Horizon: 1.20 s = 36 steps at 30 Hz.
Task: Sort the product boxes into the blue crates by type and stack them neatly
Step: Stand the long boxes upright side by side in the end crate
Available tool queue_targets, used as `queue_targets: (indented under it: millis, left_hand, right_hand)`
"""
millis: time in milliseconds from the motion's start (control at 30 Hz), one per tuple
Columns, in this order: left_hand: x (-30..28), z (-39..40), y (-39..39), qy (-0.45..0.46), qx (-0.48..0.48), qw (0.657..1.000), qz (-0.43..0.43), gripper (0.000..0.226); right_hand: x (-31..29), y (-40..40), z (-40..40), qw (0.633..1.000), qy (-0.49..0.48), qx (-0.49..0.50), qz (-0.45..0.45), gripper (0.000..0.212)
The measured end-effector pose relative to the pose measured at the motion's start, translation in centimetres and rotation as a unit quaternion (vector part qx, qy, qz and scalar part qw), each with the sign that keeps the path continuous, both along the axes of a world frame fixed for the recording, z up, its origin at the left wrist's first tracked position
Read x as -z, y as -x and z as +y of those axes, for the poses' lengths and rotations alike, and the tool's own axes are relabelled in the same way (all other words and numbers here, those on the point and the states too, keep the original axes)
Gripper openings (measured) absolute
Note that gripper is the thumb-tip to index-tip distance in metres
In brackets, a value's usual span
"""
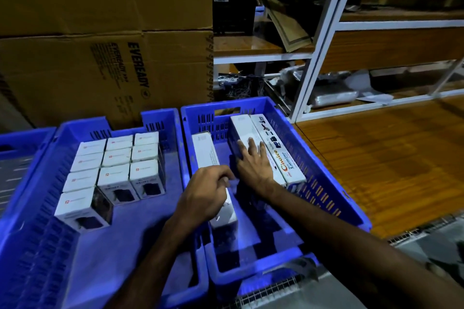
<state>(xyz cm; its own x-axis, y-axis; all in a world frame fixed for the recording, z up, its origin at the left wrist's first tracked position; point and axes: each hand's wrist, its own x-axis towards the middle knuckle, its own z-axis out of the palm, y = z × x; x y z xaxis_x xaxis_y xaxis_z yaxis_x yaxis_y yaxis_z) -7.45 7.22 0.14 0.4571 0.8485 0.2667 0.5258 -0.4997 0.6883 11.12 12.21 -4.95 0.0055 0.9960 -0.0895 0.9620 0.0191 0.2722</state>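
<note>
Inside the right crate (326, 178), your left hand (206, 195) apparently grips the long box (208, 155), lying near-to-far by the left wall; your right hand (253, 163) rests flat-fingered on stacked boxes (251, 140) right.

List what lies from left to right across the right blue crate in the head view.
Long white box against the left wall → left hand gripping it → right hand resting flat on a second long white box → Choice-printed box → crate's right wall.
</note>
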Motion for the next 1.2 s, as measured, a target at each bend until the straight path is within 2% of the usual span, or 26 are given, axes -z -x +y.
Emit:
queue_targets:
  millis: [200, 333, 400, 467, 600, 767, 833, 900, 967, 1100, 1200]
  left_hand:
    - [0.3, 0.5, 0.0, 0.074, -0.025, 0.99, -0.121, 0.025]
    - [-0.3, 0.5, 0.0, 0.135, -0.071, 0.964, -0.217, 0.03]
    - [-0.4, 0.9, 0.2, 0.16, -0.09, 0.947, -0.263, 0.034]
    - [-0.3, 1.2, 0.4, 0.173, -0.102, 0.935, -0.291, 0.036]
    - [-0.2, 1.3, 0.4, 0.178, -0.099, 0.934, -0.294, 0.036]
    - [-0.2, 1.3, 0.3, 0.183, -0.1, 0.934, -0.291, 0.035]
    - [-0.2, 1.1, 0.3, 0.186, -0.099, 0.934, -0.289, 0.034]
    - [-0.4, 0.8, 0.3, 0.183, -0.102, 0.937, -0.278, 0.031]
    - [-0.5, 0.5, 0.1, 0.173, -0.108, 0.945, -0.257, 0.028]
    - [-0.6, 0.7, -0.8, 0.149, -0.121, 0.962, -0.193, 0.022]
    - [-1.0, 1.4, -3.0, 0.166, -0.144, 0.961, -0.167, 0.014]
  right_hand:
    - [-2.5, 1.0, -2.8, 0.996, -0.044, -0.04, 0.071, 0.051]
    - [-5.4, 2.8, -6.7, 0.975, -0.083, -0.016, 0.206, 0.039]
    - [-6.8, 4.1, -8.9, 0.963, -0.045, 0.018, 0.265, 0.034]
    - [-7.3, 4.9, -11.0, 0.965, 0.018, 0.024, 0.259, 0.038]
    - [-7.2, 5.4, -13.6, 0.962, 0.08, 0.034, 0.258, 0.049]
    - [-6.2, 5.5, -13.8, 0.957, 0.065, 0.05, 0.279, 0.054]
    - [-6.3, 4.8, -13.1, 0.957, 0.026, 0.062, 0.281, 0.05]
    - [-6.6, 3.2, -11.9, 0.965, -0.041, 0.09, 0.242, 0.049]
    - [-6.8, 1.2, -10.6, 0.971, -0.075, 0.133, 0.186, 0.059]
    - [-6.5, -0.9, -9.0, 0.969, -0.023, 0.186, 0.16, 0.081]
    - [-5.6, -0.7, -8.5, 0.969, -0.023, 0.189, 0.156, 0.086]
